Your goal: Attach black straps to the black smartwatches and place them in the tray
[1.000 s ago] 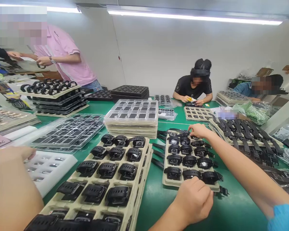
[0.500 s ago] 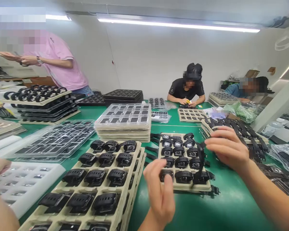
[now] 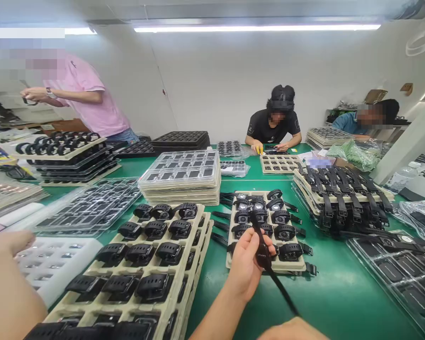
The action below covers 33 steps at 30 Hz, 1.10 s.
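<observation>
A black smartwatch (image 3: 263,259) with its strap unfolded is pinched in my left hand (image 3: 246,267), above the cream tray (image 3: 230,264) of black watches. One strap end points up over the tray; the other slants down to the right. At the bottom edge shows only the back of my right hand (image 3: 293,330), close to the lower strap end. Its fingers are out of frame, so whether they touch the strap is unclear. Left of my left hand stands a stack of cream trays (image 3: 201,245) holding watches with looped straps.
A bare arm of another person (image 3: 10,283) reaches in at left over a white foam tray (image 3: 88,250). Behind are stacked clear-lidded trays (image 3: 180,189). At right lie piled watches with hanging straps (image 3: 340,189) and a clear tray (image 3: 393,274). Co-workers are across the table.
My left hand, earlier with curled fingers beside the tray, now has a watch and is slightly further right. My right hand has dropped from the upper right to the bottom edge.
</observation>
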Motion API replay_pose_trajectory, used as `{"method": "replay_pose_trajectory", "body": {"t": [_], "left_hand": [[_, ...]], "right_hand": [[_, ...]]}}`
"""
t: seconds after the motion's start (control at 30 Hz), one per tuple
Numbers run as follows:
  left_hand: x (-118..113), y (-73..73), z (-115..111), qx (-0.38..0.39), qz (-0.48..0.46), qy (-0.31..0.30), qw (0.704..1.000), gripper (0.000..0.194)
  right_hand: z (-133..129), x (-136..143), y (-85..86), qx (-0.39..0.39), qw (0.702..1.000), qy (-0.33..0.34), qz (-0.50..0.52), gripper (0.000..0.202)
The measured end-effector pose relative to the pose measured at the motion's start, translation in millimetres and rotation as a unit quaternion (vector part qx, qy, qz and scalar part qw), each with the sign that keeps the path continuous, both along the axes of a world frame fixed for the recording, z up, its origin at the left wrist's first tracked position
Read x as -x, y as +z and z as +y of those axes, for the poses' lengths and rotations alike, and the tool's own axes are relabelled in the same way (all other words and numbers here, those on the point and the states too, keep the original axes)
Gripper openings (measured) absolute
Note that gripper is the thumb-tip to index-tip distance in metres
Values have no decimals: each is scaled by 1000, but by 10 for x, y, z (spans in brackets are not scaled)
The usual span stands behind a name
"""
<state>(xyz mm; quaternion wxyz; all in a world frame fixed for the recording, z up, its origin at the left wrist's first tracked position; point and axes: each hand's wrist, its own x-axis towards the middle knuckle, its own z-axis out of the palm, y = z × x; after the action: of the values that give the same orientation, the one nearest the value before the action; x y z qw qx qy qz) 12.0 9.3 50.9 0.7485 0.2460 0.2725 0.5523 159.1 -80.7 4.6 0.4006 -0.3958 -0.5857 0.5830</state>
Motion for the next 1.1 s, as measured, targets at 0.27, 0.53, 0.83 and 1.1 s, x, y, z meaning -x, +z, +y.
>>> {"method": "replay_pose_trajectory", "body": {"t": [0.27, 0.53, 0.83, 1.1], "left_hand": [[1, -53, -51, -120, 137, -113, 977, 45], [148, -69, 2, -290, 445, -71, 845, 20], [70, -260, 27, -510, 542, 63, 665, 18], [91, -222, -11, -483, 535, 38, 692, 16]], "right_hand": [[459, 20, 61, 64, 936, -274, 212, 45], [817, -191, 310, -61, 976, -176, -110, 56], [776, -149, 164, -10, 977, -204, -55, 55], [795, -100, 137, 18, 972, -229, -39, 59]]}}
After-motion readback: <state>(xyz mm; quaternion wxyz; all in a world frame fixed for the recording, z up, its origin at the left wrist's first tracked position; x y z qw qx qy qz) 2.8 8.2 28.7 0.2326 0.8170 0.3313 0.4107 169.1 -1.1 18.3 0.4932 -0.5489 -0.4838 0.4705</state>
